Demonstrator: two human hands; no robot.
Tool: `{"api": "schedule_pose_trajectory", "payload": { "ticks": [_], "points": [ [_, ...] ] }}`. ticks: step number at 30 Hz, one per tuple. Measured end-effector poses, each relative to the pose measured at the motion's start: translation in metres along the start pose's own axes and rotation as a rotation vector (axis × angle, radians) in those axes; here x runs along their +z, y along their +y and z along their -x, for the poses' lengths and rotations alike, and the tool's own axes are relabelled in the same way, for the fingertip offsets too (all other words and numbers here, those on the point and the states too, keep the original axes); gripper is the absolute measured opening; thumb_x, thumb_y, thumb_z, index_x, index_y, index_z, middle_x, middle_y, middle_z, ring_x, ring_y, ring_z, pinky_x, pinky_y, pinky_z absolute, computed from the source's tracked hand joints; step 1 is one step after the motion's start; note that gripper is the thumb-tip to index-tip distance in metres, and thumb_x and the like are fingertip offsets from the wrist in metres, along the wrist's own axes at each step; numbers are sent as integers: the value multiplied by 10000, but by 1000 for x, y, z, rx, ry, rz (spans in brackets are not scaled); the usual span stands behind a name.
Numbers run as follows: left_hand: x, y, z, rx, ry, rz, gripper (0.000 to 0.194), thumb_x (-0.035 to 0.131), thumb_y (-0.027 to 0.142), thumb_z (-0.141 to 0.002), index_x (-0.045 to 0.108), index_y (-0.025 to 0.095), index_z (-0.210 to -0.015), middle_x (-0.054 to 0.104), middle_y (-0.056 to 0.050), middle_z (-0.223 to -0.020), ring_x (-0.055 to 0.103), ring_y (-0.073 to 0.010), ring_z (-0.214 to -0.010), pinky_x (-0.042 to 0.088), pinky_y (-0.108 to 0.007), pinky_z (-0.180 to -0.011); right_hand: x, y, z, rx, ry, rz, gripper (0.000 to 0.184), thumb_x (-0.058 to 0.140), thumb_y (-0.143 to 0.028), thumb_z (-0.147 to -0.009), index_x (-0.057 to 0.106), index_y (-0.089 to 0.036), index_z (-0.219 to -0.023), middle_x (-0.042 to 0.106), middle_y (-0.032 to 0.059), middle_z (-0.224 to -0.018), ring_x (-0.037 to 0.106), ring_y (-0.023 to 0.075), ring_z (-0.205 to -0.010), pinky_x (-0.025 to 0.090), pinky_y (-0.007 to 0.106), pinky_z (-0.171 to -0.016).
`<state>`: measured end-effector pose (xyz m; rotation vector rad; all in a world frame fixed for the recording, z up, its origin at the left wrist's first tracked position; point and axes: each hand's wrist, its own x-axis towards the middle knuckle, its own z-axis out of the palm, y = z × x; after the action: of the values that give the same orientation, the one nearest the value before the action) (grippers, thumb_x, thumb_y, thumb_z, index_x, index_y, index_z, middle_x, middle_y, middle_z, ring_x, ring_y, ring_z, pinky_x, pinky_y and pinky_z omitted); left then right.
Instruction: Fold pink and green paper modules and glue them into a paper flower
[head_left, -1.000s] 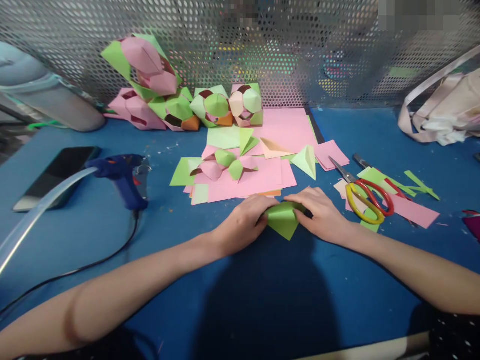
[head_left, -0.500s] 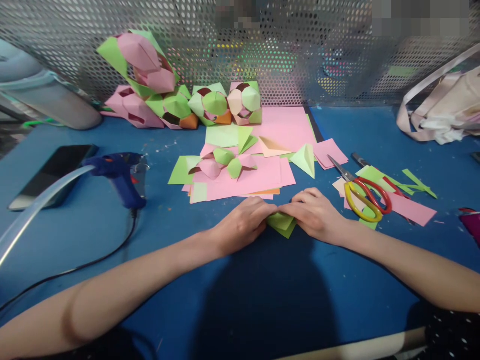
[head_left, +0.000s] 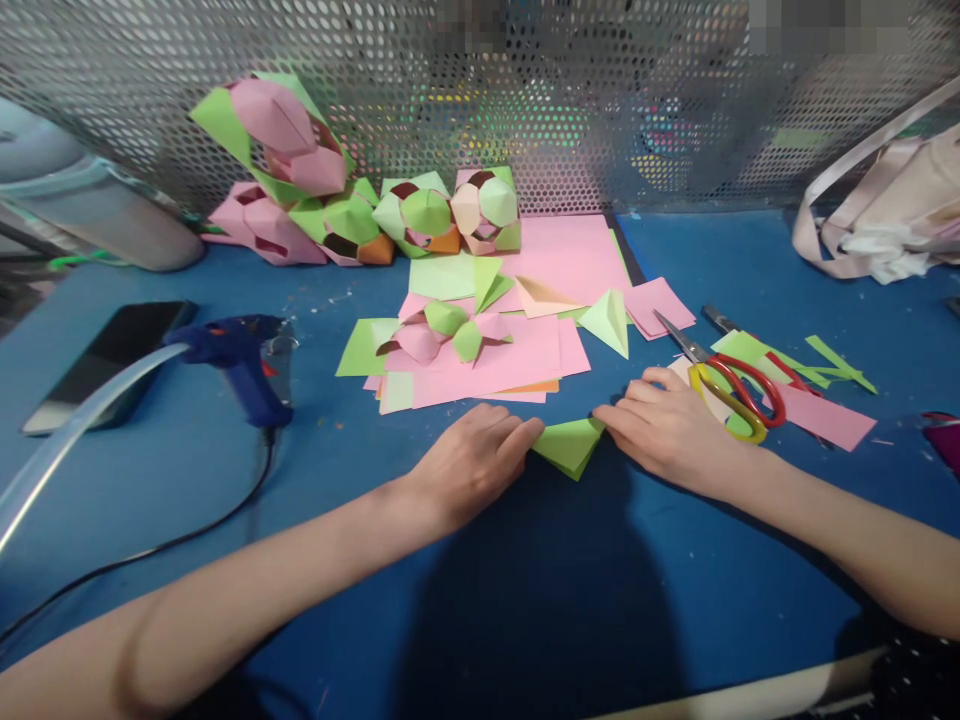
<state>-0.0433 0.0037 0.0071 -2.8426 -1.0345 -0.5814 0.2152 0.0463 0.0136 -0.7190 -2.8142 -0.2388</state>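
A green piece of paper, folded into a triangle, lies on the blue table between my hands, its point toward me. My left hand is closed at its left corner, thumb and fingers pressed together. At the right corner, my right hand has its fingertips on the folded edge. Both hands partly cover the corners. Just beyond them is a stack of pink paper with a petal-like pink and green paper shape on top.
Scissors with red and yellow handles lie on paper scraps at right. A blue glue gun with its cord and a phone are at left. Paper balls line the perforated metal panel. A bottle leans at far left.
My hands have slid apart along the fold, left hand leftward and right hand rightward. More of the green paper's folded edge now shows between them.
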Motion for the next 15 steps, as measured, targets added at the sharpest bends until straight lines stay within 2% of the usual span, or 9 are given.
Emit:
{"api": "schedule_pose_trajectory", "payload": {
  "ticks": [7, 13, 15],
  "points": [
    [7, -4, 5, -24, 24, 11, 211, 453, 87, -835, 542, 127, -1022, 619, -35, -692, 557, -161, -622, 461, -294, -608, -4, 4, -1, 28, -44, -50, 238, 425, -176, -913, 635, -163, -1024, 668, 77, -809, 519, 202, -769, 324, 390, -812],
    [2, 1, 1, -133, 7, 198, 360, 544, 133, -773, 525, 120, -1133, 649, -126, -1009, 603, -237, -903, 506, -384, -787, -9, -3, -5, 58, -40, -280, 335, 548, -210, -820, 584, -168, -1150, 639, 99, -1146, 541, 253, -1019, 338, 435, -892],
    [0, 3, -3, -147, 9, 248, 390, 574, 169, -771, 521, 110, -1153, 638, -141, -1066, 594, -251, -957, 501, -400, -825, -8, -5, -8, 56, -41, -338, 347, 553, -224, -831, 565, -169, -1174, 616, 96, -1200, 534, 253, -1069, 343, 432, -911]
  ]
}}
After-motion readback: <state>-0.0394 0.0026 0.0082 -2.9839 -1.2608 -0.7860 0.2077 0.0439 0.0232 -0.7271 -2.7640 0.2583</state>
